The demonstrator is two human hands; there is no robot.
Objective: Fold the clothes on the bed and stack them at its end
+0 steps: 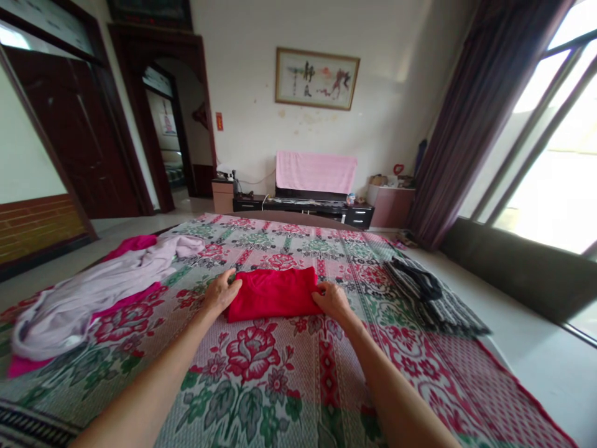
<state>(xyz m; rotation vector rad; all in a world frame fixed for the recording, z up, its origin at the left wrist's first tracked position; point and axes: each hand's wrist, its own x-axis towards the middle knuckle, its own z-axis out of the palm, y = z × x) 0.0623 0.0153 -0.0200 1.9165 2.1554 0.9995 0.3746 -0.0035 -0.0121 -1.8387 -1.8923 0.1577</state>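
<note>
A red garment [275, 295], folded into a flat rectangle, lies on the flowered bedspread [280, 373] in front of me. My left hand [222, 291] grips its left edge near the upper corner, thumb and fingers closed round the cloth. At the right edge, my right hand [332, 298] pinches the fabric between thumb and fingers. Both forearms reach in from the bottom of the view.
Pale pink clothing [107, 289] lies over bright pink cloth [133, 302] on the left. To the right are a striped dark cloth [433, 305] and a black item [420, 278]. Beyond the bed stands a low black cabinet [359, 216].
</note>
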